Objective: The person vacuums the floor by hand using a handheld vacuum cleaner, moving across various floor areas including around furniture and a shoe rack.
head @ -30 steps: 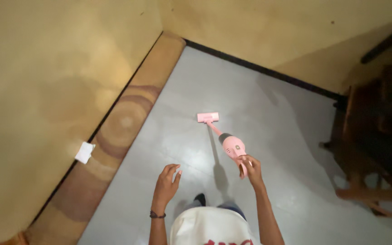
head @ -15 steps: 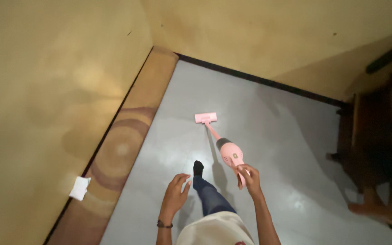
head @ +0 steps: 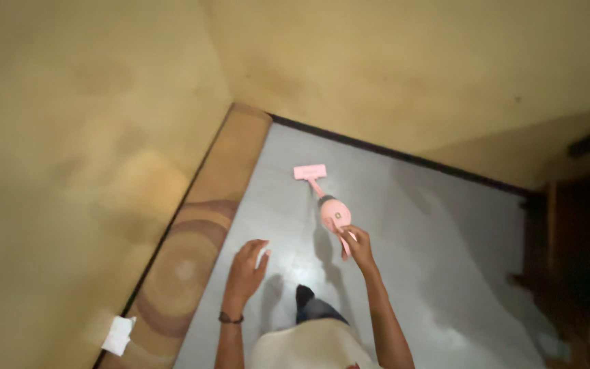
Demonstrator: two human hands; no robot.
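My right hand [head: 357,246] grips the handle of a pink stick vacuum cleaner [head: 334,213]. Its flat pink floor head [head: 309,171] rests on the grey floor [head: 404,225] close to the room's corner. My left hand [head: 246,271] hangs free beside me with fingers loosely apart, holding nothing; a dark band circles its wrist. One dark-socked foot [head: 303,296] shows below, between my arms.
Yellowish walls [head: 90,137] meet at a corner ahead. A rolled brown patterned rug [head: 203,239] lies along the left wall, with a white scrap of paper [head: 117,335] by its near end. Dark wooden furniture [head: 582,260] stands at the right.
I have stepped forward; the vacuum head has slid closer to the corner. My forward leg has drawn back under me. The left hand stays empty.
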